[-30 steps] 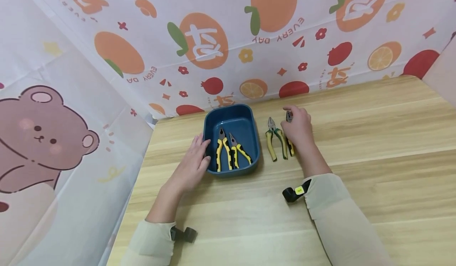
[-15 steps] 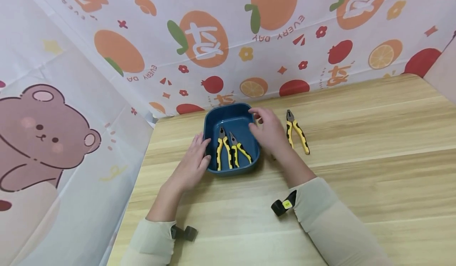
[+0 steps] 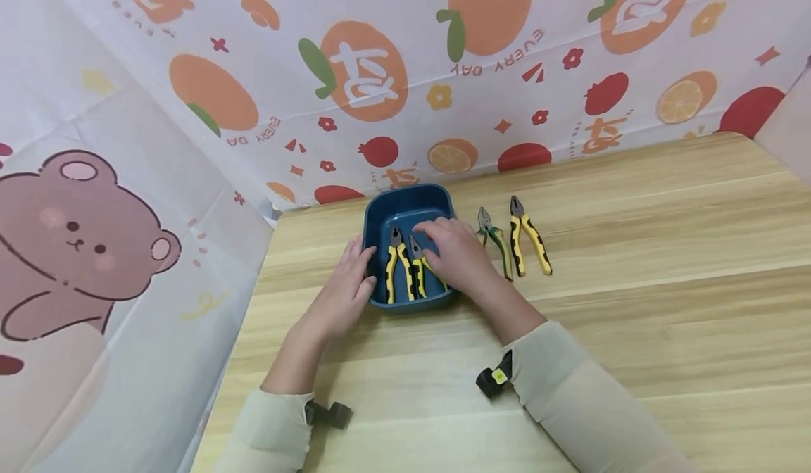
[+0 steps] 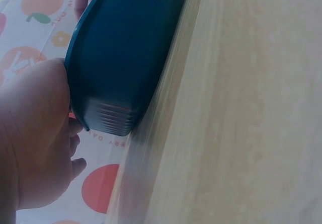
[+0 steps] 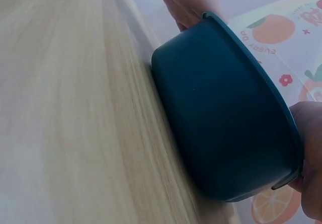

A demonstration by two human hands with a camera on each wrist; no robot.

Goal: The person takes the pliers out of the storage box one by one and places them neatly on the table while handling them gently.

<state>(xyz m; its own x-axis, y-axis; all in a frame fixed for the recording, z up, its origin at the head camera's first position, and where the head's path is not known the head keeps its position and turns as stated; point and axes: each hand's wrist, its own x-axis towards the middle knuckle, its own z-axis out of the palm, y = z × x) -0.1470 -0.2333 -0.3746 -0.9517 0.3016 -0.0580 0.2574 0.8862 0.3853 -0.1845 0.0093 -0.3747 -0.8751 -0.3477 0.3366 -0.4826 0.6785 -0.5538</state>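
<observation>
In the head view, my left hand (image 3: pixel 342 286) rests against the left side of a blue plastic bin (image 3: pixel 453 209), with fingertips and thumb at its rim. Inside lie pliers with yellow-and-black handles (image 3: pixel 391 272) and smaller needle-nose pliers (image 3: pixel 416 248) in the same colours. My right hand (image 3: pixel 462 256) reaches over the bin's right rim, its fingers above the smaller pliers and partly hiding them. No grip on them shows. The left wrist view has the bin's outer wall (image 4: pixel 126 48) beside my left hand; the right wrist view shows both hands at the bin (image 5: pixel 221 113).
On the wooden table (image 3: pixel 633 262), right of the bin, lie green-and-yellow-handled pliers (image 3: pixel 500 248), partly behind my right hand. Yellow-and-black pliers (image 3: pixel 531 237) with spread handles lie beside them. A fruit-print cloth (image 3: pixel 285 93) hangs directly behind the bin.
My right hand has let go of the rightmost pliers, which lie on the table, and has moved left past the green-handled ones to over the bin. My left hand has stayed in place.
</observation>
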